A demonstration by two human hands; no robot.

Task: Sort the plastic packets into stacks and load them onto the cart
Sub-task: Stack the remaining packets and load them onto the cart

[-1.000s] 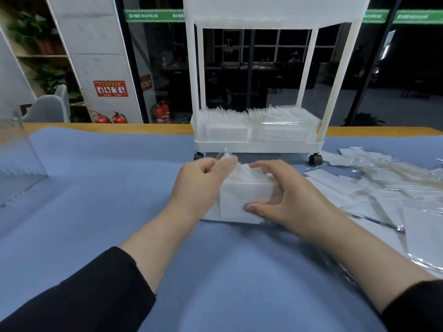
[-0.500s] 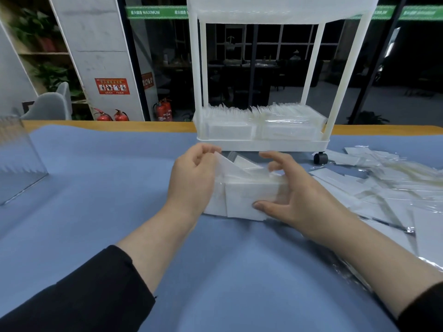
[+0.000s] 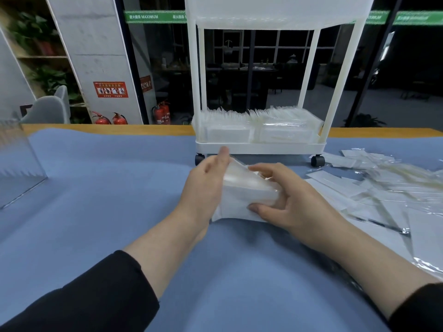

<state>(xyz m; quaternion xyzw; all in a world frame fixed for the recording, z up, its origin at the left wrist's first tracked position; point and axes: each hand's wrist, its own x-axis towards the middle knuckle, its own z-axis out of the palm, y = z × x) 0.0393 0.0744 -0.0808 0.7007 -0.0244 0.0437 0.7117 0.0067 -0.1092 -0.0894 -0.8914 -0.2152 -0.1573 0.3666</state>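
Note:
A thick stack of white plastic packets [image 3: 242,200] sits between my hands just above the blue cloth, in front of the cart. My left hand [image 3: 206,185] grips its left side, thumb raised along the top edge. My right hand [image 3: 285,200] holds the right side, thumb under the front and fingers curled over the back. The white wheeled cart [image 3: 260,147] stands right behind, and its lower tray carries two rows of stacked packets [image 3: 261,127]. Loose packets [image 3: 374,188] lie scattered to the right.
A blue cloth [image 3: 107,188] covers the wooden table. A clear acrylic sheet [image 3: 16,161] leans at the far left edge. The cart's castors [image 3: 317,160] rest on the cloth. Behind the table are a pillar, fire extinguishers and dark glass.
Both hands have squeezed the stack tighter and tilted it up off the cloth. The left thumb has risen along the packets' top edge.

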